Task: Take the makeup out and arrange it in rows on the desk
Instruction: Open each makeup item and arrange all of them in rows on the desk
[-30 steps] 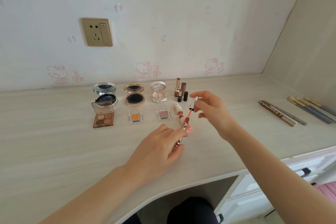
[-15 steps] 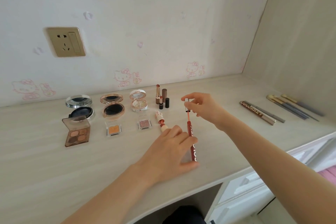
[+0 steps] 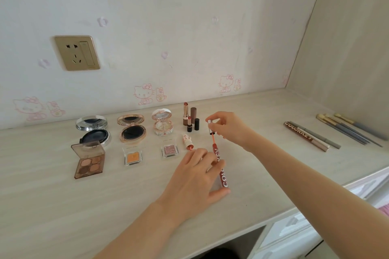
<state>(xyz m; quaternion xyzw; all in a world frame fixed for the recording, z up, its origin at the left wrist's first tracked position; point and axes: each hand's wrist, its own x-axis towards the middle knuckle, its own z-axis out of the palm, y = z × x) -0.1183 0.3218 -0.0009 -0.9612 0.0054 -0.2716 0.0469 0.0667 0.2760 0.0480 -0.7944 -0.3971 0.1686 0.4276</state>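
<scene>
We are handling the open gloss point(image 3: 222, 176) just in front of the lipsticks point(image 3: 190, 119).
Our left hand point(image 3: 195, 176) is gripping it on the desk point(image 3: 63, 206), our right hand point(image 3: 229, 127) pinching the cap point(image 3: 210, 127); we are aiming the wand point(image 3: 213, 139) straight, avoiding smears.

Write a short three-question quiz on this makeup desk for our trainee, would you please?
1. True or false: the lip gloss tube gripped by the left hand is capped.
2. What does the right hand pinch? A) the silver cap of the wand B) a lipstick C) a makeup brush
3. Fill in: the eyeshadow palette at the left end of the front row shows ____ colour pans.
Key: 1 false: the cap is off and the wand shows above the tube. 2 A. 3 four.
</scene>
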